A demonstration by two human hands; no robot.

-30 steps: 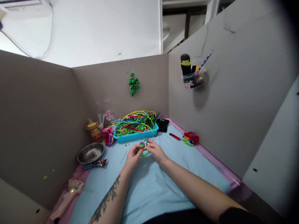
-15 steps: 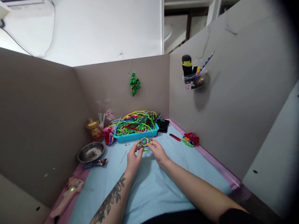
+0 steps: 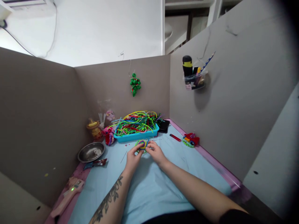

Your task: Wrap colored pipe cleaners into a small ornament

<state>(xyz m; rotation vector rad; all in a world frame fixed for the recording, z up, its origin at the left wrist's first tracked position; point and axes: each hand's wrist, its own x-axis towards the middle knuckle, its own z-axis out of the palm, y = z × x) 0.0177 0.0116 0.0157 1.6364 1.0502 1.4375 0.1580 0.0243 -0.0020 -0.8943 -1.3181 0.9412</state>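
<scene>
Yellow-and-purple coil [image 3: 143, 144], pinched by the left hand [image 3: 133, 158], lay at ten o'clock from the right hand [image 3: 157, 154], whose grip was indeterminable.

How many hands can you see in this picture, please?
2: the left hand holds the multicoloured piece from its left side, and the right hand is at its right edge. No other hand shows.

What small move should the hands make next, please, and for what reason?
Probably the right hand should press the blue strand against the coiled piece: the left hand already grips that piece, and the strand sticks up at its edge, beside the right fingertips.
</scene>
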